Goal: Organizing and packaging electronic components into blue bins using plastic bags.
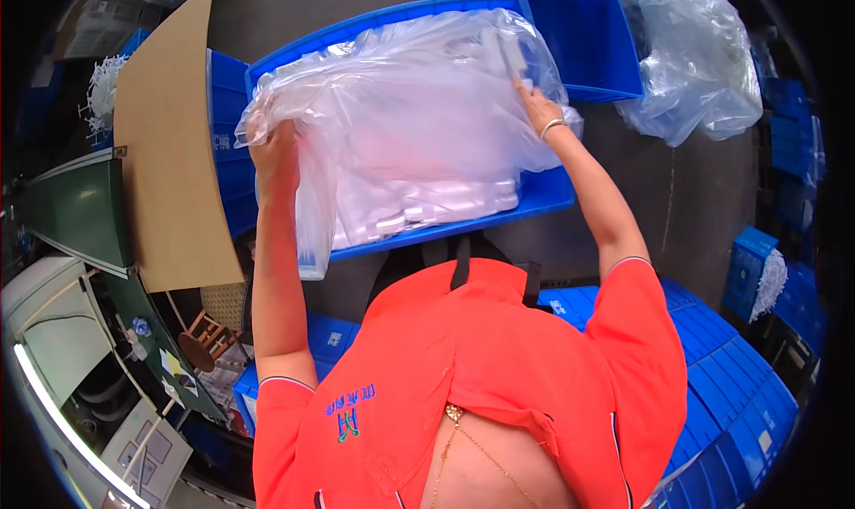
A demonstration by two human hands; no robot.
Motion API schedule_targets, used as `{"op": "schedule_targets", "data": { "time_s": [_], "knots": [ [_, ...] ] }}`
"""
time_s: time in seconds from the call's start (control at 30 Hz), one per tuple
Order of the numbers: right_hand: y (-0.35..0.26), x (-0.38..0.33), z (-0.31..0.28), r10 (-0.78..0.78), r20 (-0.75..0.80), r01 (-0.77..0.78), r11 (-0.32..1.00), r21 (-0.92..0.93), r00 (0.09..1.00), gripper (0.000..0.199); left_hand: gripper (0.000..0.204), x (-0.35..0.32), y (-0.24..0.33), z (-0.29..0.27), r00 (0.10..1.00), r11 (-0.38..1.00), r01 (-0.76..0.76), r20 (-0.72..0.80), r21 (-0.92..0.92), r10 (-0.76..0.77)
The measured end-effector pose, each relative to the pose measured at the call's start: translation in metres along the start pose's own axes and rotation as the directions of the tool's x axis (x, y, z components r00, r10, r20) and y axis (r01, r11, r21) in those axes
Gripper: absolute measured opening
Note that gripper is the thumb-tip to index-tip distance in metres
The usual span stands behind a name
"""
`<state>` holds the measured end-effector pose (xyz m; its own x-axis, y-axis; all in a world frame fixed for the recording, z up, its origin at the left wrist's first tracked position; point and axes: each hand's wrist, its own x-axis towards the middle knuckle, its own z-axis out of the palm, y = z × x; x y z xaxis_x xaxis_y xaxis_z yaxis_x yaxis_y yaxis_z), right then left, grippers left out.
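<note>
A large clear plastic bag (401, 126) is held spread over a blue bin (543, 197), covering nearly all of the bin's opening. The film is thin, crinkled and glossy, milky where it folds. Its left end is bunched in the left hand (274, 148) near the bin's left edge, with a loose flap hanging down past the bin's near-left corner. Its right upper part is pinched by the right hand (534, 106) toward the bin's far-right corner. Pale white pieces show through it along the bin's near edge.
</note>
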<state>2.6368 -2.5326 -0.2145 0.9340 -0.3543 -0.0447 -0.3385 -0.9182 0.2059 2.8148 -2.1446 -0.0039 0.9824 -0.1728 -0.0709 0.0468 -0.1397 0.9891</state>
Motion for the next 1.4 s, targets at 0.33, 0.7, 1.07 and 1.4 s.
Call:
{"op": "schedule_targets", "data": {
  "time_s": [0.33,0.7,1.07,1.4],
  "knots": [
    [-0.070,0.055,-0.296,-0.136,-0.525,0.538,0.326,0.777,0.840,0.011,0.050,0.014,0.044,0.047,0.727,0.805,-0.578,0.535,0.137,0.431],
    [0.004,-0.006,-0.279,-0.096,-0.580,0.579,0.300,0.758,0.809,0.100,0.022,0.038,0.000,0.068,0.923,0.981,-0.041,0.369,-0.192,0.111],
    [-0.112,0.042,-0.275,-0.148,-0.126,0.191,0.618,0.763,0.981,0.036,0.025,0.030,0.036,0.098,0.688,0.876,-0.482,0.612,-0.017,0.390],
    [-0.049,0.030,-0.247,-0.098,-0.701,0.666,0.428,0.611,0.706,0.090,0.013,0.048,0.049,0.064,0.786,0.971,-0.234,0.578,-0.054,0.222]
  ]
}}
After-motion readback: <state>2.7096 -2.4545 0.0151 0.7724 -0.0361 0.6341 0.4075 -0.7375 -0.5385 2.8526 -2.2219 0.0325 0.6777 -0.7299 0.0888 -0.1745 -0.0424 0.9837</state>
